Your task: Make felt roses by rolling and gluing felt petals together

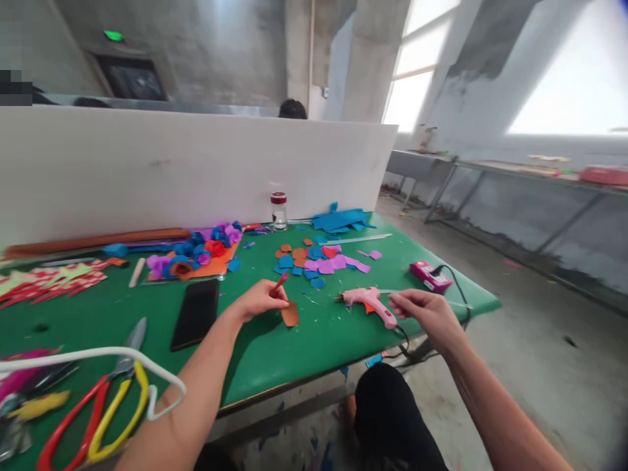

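Observation:
My left hand (260, 299) is closed over the green table, pinching a small piece of brown crepe paper (290, 314). A thin reddish roll or stick (280, 282) with a pink end sticks up from the same fingers. My right hand (422, 311) has its fingertips pinched together just behind a pink glue gun (370, 303). The gun lies on its side, with a clear glue stick (387, 292) at its rear, close to these fingers. Whether they grip the glue stick cannot be made out. Small blue, purple and brown paper pieces (324, 263) lie scattered beyond.
Left of my hand lie a black phone (195, 314), scissors (115, 399) with red and yellow handles, and paper flowers (196, 252). A white cable (98, 353) arches over the scissors. A jar (279, 210) stands by the white partition (196, 163). A magenta box (430, 276) with a cord sits right.

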Available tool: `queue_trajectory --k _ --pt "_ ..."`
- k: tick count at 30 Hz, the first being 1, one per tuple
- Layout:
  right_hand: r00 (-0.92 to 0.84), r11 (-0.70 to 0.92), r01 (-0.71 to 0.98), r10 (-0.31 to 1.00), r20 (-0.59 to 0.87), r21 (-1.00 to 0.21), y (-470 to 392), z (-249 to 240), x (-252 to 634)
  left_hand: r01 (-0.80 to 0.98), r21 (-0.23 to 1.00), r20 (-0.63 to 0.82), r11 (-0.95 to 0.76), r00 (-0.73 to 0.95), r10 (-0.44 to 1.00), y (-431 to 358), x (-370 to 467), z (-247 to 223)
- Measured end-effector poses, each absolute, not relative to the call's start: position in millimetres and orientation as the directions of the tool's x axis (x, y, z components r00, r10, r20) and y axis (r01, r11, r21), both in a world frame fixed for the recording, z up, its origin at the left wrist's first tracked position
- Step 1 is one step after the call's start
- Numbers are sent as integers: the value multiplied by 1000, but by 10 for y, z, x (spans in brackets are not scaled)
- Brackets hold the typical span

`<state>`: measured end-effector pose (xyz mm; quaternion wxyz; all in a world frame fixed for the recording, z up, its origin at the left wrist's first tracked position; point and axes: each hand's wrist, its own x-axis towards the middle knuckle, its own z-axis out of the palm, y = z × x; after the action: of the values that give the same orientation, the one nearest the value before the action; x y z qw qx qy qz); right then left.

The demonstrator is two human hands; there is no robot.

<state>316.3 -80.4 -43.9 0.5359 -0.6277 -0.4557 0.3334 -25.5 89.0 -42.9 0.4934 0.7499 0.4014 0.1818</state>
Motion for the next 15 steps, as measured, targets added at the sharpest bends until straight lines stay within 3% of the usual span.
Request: queue_trajectory --k 2,5,10,12,15 --pt "437 -4 306 889 136 -952 -779 -503 3276 437 877 -139 -201 631 764 938 -232 -461" --pt "365 -17 547 904 220 -837 -694 -602 3315 430 883 -144 -187 629 764 970 -214 -497" --pt "167 -123 777 986 14 -618 -555 -662 3241 460 872 -186 -171 632 752 959 -229 -489" --pt "153 -146 766 987 -44 -626 -525 -624 3227 466 867 -189 -177 635 749 943 -239 -475" --pt "119 -182 555 983 -139 -812 -538 -534 3206 468 869 -201 -160 629 751 920 -239 -462"
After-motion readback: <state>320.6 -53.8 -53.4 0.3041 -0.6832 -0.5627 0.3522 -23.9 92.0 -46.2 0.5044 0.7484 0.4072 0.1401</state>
